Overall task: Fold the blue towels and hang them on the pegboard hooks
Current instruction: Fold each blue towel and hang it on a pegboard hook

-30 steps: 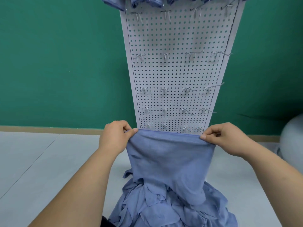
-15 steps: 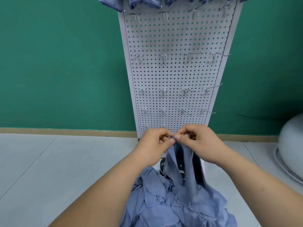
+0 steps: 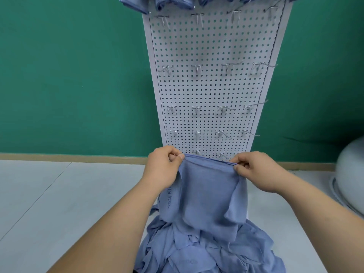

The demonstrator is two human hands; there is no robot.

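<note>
Green wall (image 3: 69, 75) backs a white pegboard (image 3: 212, 91) whose bare hooks (image 3: 197, 67) stand in rows; folded towels (image 3: 173, 2) hang along its top edge. Left hand (image 3: 163, 170) and right hand (image 3: 254, 170) each pinch an upper corner of a blue towel (image 3: 206, 194), holding it doubled, low before the pegboard. Below it a heap of towels (image 3: 206, 251) lies on the grey floor (image 3: 59, 194).

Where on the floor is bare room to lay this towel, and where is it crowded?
Bare floor lies left of the towel pile, up to the baseboard; a narrower strip between it and the grey round object. The pile crowds the foot of the pegboard.
</note>
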